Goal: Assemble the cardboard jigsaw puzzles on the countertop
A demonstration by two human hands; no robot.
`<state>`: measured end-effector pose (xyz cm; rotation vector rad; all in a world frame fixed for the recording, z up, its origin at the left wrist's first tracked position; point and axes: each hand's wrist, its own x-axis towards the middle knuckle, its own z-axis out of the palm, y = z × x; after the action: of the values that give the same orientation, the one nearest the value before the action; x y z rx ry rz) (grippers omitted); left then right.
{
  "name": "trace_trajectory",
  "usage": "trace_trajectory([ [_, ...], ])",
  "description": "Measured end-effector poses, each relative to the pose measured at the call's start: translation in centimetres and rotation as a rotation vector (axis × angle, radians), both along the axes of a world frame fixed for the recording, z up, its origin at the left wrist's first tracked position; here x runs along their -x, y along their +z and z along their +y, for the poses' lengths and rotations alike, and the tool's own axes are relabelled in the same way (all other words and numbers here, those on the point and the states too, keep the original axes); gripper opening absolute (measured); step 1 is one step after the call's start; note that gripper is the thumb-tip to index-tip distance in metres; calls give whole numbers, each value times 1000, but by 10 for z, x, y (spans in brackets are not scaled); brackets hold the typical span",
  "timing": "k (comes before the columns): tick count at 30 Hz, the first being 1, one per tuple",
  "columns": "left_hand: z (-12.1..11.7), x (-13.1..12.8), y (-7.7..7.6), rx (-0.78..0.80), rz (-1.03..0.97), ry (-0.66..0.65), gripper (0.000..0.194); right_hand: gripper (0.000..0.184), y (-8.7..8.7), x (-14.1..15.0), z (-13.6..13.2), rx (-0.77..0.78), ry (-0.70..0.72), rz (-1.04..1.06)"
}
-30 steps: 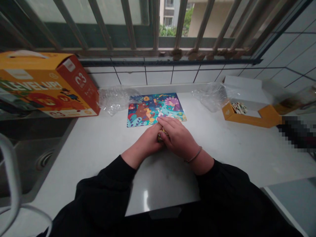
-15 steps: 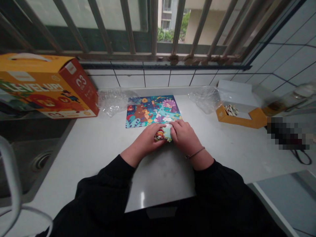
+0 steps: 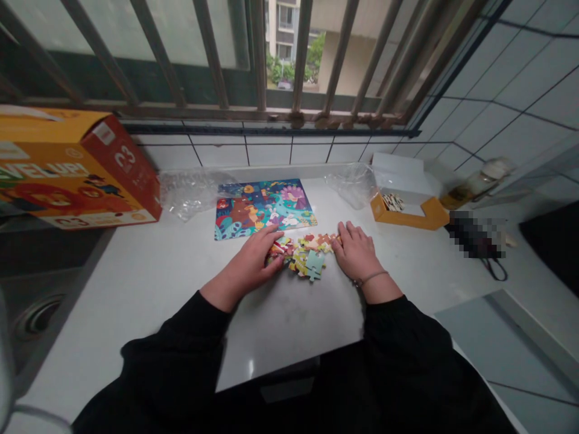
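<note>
Hands (image 3: 253, 260) at puzzle pieces (image 3: 313, 261); pieces (image 3: 392, 202) in open box (image 3: 402, 220)

White countertop (image 3: 289, 322), clock from jigsaw pcs (image 3: 312, 258) loose in ctr: pic sheet (image 3: 265, 211) ~11, clear plastic (image 3: 185, 196) ~10, more wrap (image 3: 350, 184) 1, big orange carton (image 3: 67, 175) ~10 farther out, small open box (image 3: 407, 221) 2, bottle (image 3: 474, 184) beyond, pixelated dark item (image 3: 477, 238) ~3.

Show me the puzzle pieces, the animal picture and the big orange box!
Puzzle pieces (image 3: 313, 263): head view, on the pale green piece.
Animal picture (image 3: 265, 208): head view, middle of its print.
Orange box (image 3: 67, 181): head view, front panel.
</note>
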<state>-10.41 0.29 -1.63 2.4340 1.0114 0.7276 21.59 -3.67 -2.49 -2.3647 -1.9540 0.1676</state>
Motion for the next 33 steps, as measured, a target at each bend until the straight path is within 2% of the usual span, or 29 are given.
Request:
trace_trajectory([
  [4,-4,-2,3,-31,7,-39,56,79,-6,-25,-12,-33,-155,6],
  [7,-6,-7,5,-49,37,-24,54,79,-6,-22,-19,-146,-192,-36],
  [9,-6,-12,5,-59,86,-2,54,74,-2,-11,-22,-244,-78,-70],
  [11,-8,-19,4,-82,134,10,54,69,2,5,-22,-289,148,-84],
  [13,-10,-27,3,-115,171,9,57,63,6,18,-22,-253,376,-73],
  [15,-12,-34,2,-144,200,26,59,58,7,25,-20,-183,482,-49],
  [21,-19,-43,4,-183,303,93,57,63,2,11,-15,-95,353,-54],
  [25,-19,-41,5,-178,299,96,56,68,3,-5,-14,-122,311,-85],
  [29,-18,-38,5,-157,284,106,52,68,3,-29,-29,-196,219,-103],
  [33,-16,-32,5,-135,286,145,49,70,-5,-69,-52,-59,38,-90],
])
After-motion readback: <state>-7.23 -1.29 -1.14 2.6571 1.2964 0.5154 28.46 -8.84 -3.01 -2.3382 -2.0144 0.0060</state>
